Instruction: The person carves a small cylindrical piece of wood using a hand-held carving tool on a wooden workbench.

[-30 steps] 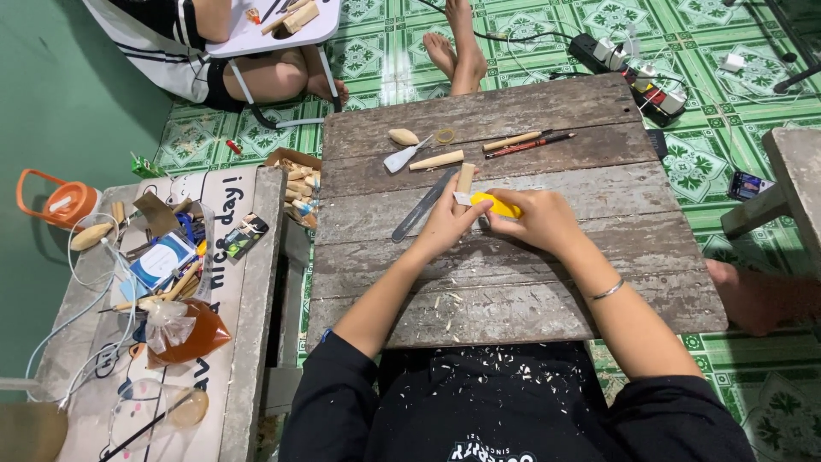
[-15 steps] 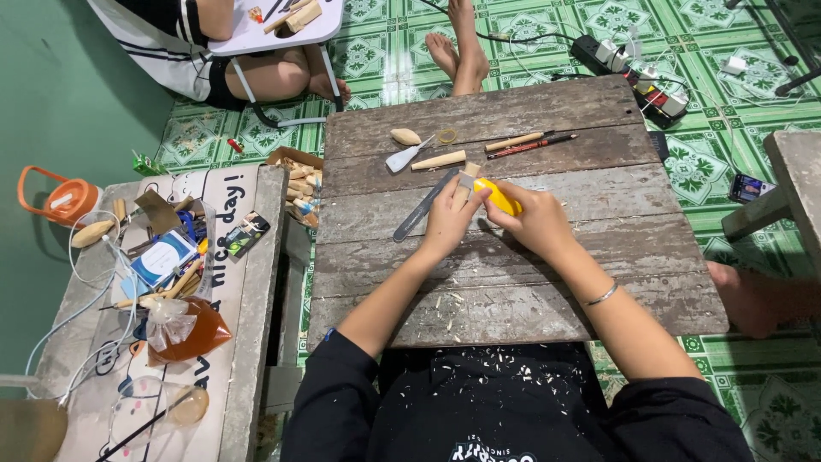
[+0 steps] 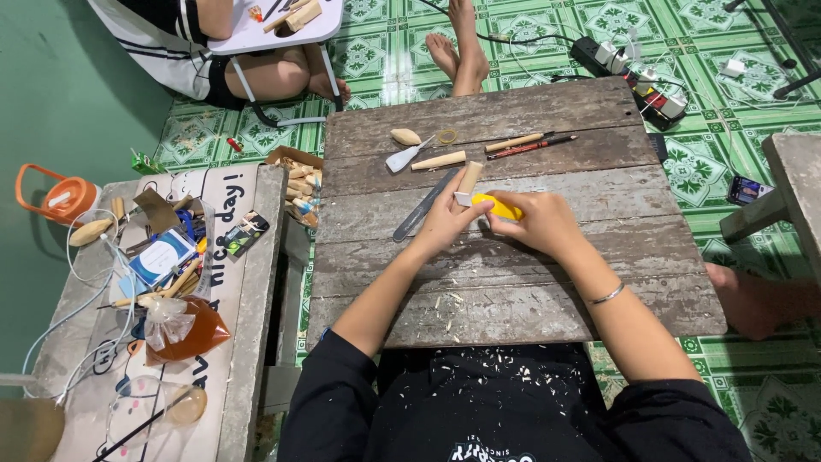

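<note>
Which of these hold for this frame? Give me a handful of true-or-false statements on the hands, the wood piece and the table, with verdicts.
1. The left hand holds a pale wood piece. True.
2. The right hand grips a red tool. False: its yellow-handled tool is yellow.
3. The grey file lies on the wooden table. True.
4. The table is free of shavings. False: pale wood shavings lie near its front edge.
5. Both hands rest in the lap. False: they are over the table.

file left of hands, pencils behind
</note>
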